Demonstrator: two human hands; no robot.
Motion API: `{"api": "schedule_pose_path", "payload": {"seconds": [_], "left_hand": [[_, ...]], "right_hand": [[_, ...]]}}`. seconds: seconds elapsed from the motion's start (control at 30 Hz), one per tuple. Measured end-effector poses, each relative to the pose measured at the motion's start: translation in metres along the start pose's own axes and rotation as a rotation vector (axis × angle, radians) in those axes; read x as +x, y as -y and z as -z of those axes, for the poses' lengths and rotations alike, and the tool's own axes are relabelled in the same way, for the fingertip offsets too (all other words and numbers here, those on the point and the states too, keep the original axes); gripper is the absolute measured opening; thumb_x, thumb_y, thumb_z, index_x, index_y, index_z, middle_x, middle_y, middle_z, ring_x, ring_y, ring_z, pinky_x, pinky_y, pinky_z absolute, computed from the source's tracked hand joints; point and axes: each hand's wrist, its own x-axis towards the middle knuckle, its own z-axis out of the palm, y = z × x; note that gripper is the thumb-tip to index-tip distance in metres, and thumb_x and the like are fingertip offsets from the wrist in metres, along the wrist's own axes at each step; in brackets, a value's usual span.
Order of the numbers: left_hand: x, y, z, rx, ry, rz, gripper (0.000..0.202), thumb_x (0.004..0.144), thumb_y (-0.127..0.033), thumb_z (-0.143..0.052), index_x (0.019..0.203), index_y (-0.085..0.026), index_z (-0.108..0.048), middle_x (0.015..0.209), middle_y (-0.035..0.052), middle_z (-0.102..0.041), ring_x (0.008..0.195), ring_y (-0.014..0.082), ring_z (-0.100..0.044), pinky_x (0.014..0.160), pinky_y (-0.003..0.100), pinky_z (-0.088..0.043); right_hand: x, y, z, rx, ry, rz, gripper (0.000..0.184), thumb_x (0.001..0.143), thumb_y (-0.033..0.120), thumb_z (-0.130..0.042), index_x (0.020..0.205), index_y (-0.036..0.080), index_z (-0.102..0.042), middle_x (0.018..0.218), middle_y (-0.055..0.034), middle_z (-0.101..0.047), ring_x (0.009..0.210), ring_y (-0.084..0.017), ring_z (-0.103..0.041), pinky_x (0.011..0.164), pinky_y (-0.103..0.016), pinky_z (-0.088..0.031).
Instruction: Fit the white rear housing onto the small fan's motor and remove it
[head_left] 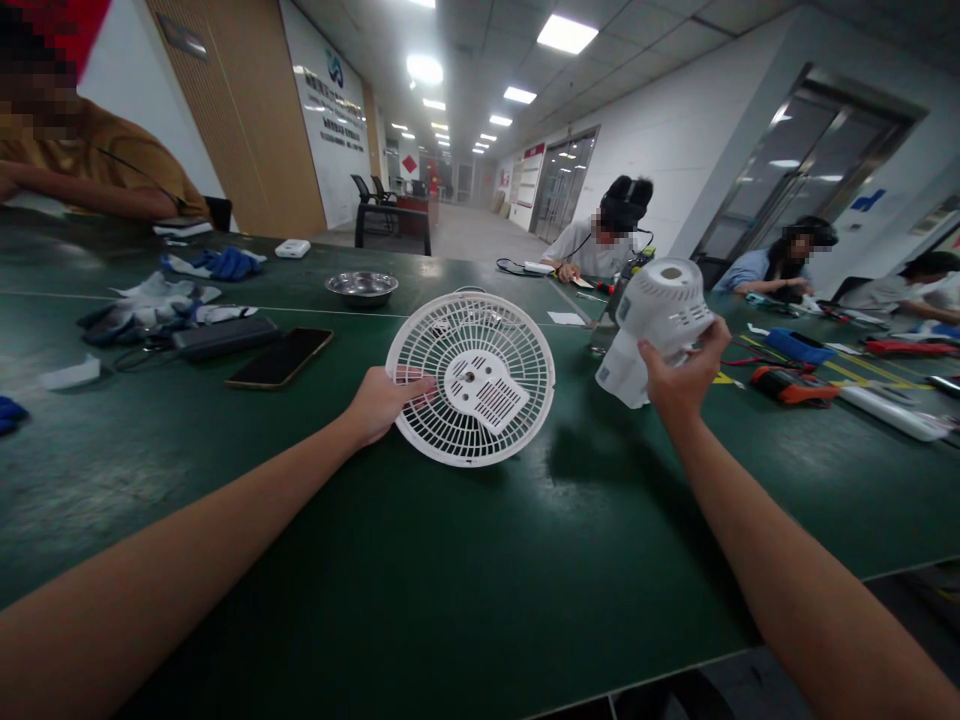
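Observation:
My left hand [384, 402] grips the left rim of a round white fan grille [480, 440], its thumb lying over the slats. The grille is tilted up so that its slotted centre plate faces me. On the right, my right hand [684, 375] is closed round a white plastic fan motor housing [651, 325], which it holds up above the green table [465, 580]. A round end with a central hole tops the housing, and vent slots show on its side. A gap separates the housing from the grille.
Behind the grille stands a metal bowl [361, 288]. To the left lie a phone [281, 358], a dark case [227, 337] and gloves [150, 308]. An orange-and-black meter [793, 386] and a blue tray [796, 346] lie right. Several people sit around the table.

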Motion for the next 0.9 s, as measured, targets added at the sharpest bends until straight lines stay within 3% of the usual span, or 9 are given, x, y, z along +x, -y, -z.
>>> {"api": "schedule_pose_path", "payload": {"seconds": [0.2, 0.3, 0.4, 0.5, 0.6, 0.67, 0.73, 0.8, 0.9], "left_hand": [[-0.001, -0.002, -0.003, -0.003, -0.014, -0.019, 0.018, 0.077, -0.02, -0.084, 0.094, -0.016, -0.077, 0.09, 0.0084, -0.078, 0.08, 0.0235, -0.075, 0.078, 0.043, -0.062], [-0.001, -0.001, -0.004, -0.012, -0.015, -0.033, 0.017, 0.077, -0.02, -0.084, 0.091, -0.016, -0.077, 0.086, 0.0074, -0.077, 0.078, 0.022, -0.074, 0.078, 0.042, -0.062], [0.001, 0.0, -0.003, -0.005, -0.009, -0.026, 0.02, 0.077, -0.021, -0.085, 0.094, -0.016, -0.077, 0.089, 0.0078, -0.078, 0.08, 0.0228, -0.075, 0.079, 0.043, -0.062], [0.002, 0.001, -0.002, -0.006, -0.025, -0.011, 0.021, 0.076, -0.02, -0.085, 0.095, -0.016, -0.077, 0.091, 0.008, -0.078, 0.081, 0.0224, -0.075, 0.079, 0.043, -0.062], [0.001, 0.0, -0.003, -0.01, -0.033, -0.022, 0.02, 0.075, -0.019, -0.085, 0.093, -0.015, -0.077, 0.089, 0.008, -0.078, 0.08, 0.0219, -0.075, 0.08, 0.042, -0.062], [-0.001, -0.001, -0.004, 0.006, -0.03, -0.046, 0.02, 0.075, -0.021, -0.084, 0.093, -0.015, -0.077, 0.089, 0.0083, -0.078, 0.08, 0.0227, -0.075, 0.08, 0.043, -0.062], [-0.003, -0.002, -0.004, 0.039, -0.028, -0.091, 0.02, 0.077, -0.024, -0.084, 0.094, -0.015, -0.077, 0.089, 0.0087, -0.079, 0.081, 0.0239, -0.075, 0.081, 0.044, -0.062], [-0.006, -0.003, -0.003, 0.102, -0.042, -0.159, 0.02, 0.078, -0.027, -0.083, 0.094, -0.015, -0.078, 0.088, 0.0087, -0.079, 0.081, 0.0249, -0.075, 0.082, 0.045, -0.062], [-0.01, -0.007, -0.003, 0.223, -0.073, -0.279, 0.02, 0.081, -0.034, -0.082, 0.092, -0.017, -0.079, 0.086, 0.0082, -0.079, 0.081, 0.0259, -0.075, 0.082, 0.045, -0.061]], "right_hand": [[-0.04, 0.064, -0.025, 0.032, 0.403, -0.118, 0.078, 0.067, 0.054, -0.08, 0.129, 0.015, -0.054, 0.117, -0.0147, -0.068, 0.101, -0.031, -0.064, 0.094, -0.048, -0.051], [-0.061, 0.076, -0.039, 0.02, 0.615, -0.203, 0.073, 0.072, 0.055, -0.077, 0.128, 0.015, -0.054, 0.114, -0.0149, -0.071, 0.092, -0.029, -0.066, 0.087, -0.044, -0.053], [-0.074, 0.075, -0.051, -0.132, 0.805, -0.22, 0.073, 0.075, 0.057, -0.075, 0.13, 0.014, -0.053, 0.113, -0.0166, -0.072, 0.097, -0.032, -0.067, 0.089, -0.046, -0.052], [-0.078, 0.074, -0.056, -0.299, 0.91, -0.166, 0.071, 0.081, 0.058, -0.07, 0.134, 0.013, -0.054, 0.122, -0.0208, -0.069, 0.113, -0.039, -0.063, 0.098, -0.056, -0.047], [-0.073, 0.08, -0.053, -0.287, 0.867, -0.1, 0.075, 0.086, 0.057, -0.065, 0.143, 0.011, -0.051, 0.137, -0.024, -0.06, 0.125, -0.043, -0.056, 0.104, -0.061, -0.042], [-0.069, 0.088, -0.047, -0.167, 0.772, -0.067, 0.07, 0.088, 0.055, -0.063, 0.141, 0.01, -0.055, 0.135, -0.0232, -0.061, 0.123, -0.039, -0.057, 0.106, -0.058, -0.043], [-0.068, 0.099, -0.041, 0.058, 0.736, -0.11, 0.054, 0.09, 0.055, -0.06, 0.126, 0.014, -0.068, 0.121, -0.017, -0.068, 0.112, -0.034, -0.063, 0.103, -0.052, -0.048], [-0.072, 0.113, -0.036, 0.365, 0.834, -0.273, 0.043, 0.092, 0.056, -0.057, 0.11, 0.02, -0.073, 0.103, -0.0089, -0.073, 0.098, -0.028, -0.067, 0.095, -0.048, -0.053], [-0.085, 0.138, -0.031, 0.823, 1.106, -0.612, 0.041, 0.093, 0.06, -0.054, 0.11, 0.027, -0.07, 0.093, -0.003, -0.075, 0.086, -0.026, -0.07, 0.082, -0.048, -0.06]]}}
